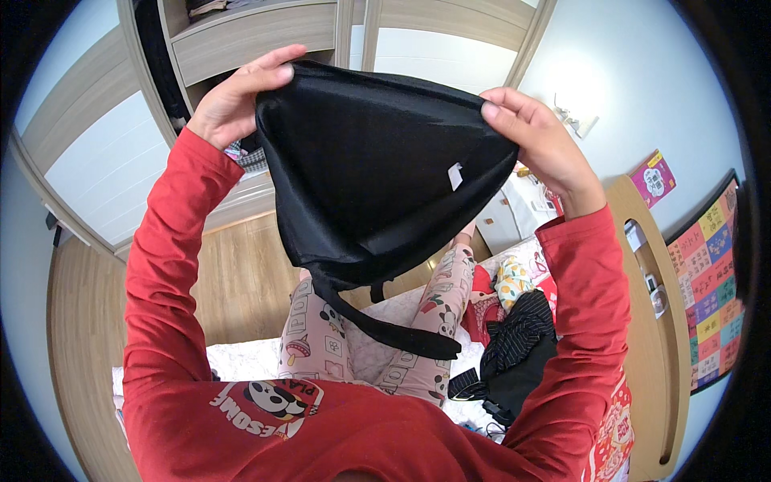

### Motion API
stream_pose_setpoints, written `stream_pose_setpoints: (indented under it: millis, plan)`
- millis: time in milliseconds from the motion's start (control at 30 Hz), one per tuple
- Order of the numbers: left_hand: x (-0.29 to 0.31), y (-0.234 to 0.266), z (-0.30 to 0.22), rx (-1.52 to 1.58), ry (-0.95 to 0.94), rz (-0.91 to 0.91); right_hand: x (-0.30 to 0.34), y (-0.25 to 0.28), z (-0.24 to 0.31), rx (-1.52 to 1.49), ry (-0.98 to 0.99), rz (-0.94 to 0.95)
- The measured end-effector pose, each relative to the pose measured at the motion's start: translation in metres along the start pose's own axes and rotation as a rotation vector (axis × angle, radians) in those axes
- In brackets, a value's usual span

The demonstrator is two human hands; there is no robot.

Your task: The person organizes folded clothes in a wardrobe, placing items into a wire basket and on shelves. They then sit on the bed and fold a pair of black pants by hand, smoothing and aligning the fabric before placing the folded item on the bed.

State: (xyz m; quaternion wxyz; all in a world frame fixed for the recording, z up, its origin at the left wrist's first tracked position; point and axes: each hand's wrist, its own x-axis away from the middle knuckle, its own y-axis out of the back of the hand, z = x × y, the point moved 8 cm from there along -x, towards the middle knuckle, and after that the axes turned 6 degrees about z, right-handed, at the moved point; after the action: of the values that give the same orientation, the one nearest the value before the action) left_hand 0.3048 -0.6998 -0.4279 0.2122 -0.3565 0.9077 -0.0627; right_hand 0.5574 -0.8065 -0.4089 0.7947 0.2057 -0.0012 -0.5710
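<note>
Up in front of me I hold a black fabric bag (377,153), its wide hollow side facing me. A small white label (455,176) shows on its inner face at the right. From its lower end a black strap (385,328) hangs down over my legs. My left hand (245,92) grips the upper left corner, thumb on the near side and fingers behind. My right hand (540,132) pinches the upper right edge the same way. The fabric is stretched between both hands, and its far side is hidden.
I sit on a bed (241,365) with a wooden headboard (654,321) at the right. Beside my right leg lie dark striped clothes (522,341) and a patterned yellow-and-white cloth (514,281). A wardrobe (257,40) stands ahead, a white cabinet (502,217) to its right.
</note>
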Motion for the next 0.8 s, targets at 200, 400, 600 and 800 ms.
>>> stream_pose_setpoints:
  millis: [200,400,600,800]
  plan:
    - [-0.001,-0.005,0.004,-0.391,0.005,-0.027,0.001,0.007,0.004,0.208,-0.011,-0.134]
    - [-0.004,-0.003,0.001,-0.636,-0.103,-0.055,-0.001,0.013,0.004,0.362,-0.017,-0.131]
    - [-0.006,-0.004,0.004,-0.749,-0.139,-0.063,0.001,0.0,0.0,0.447,-0.105,-0.06]
    - [-0.012,0.003,0.032,-1.152,-0.245,-0.065,-0.004,0.055,0.037,0.542,0.167,-0.467]
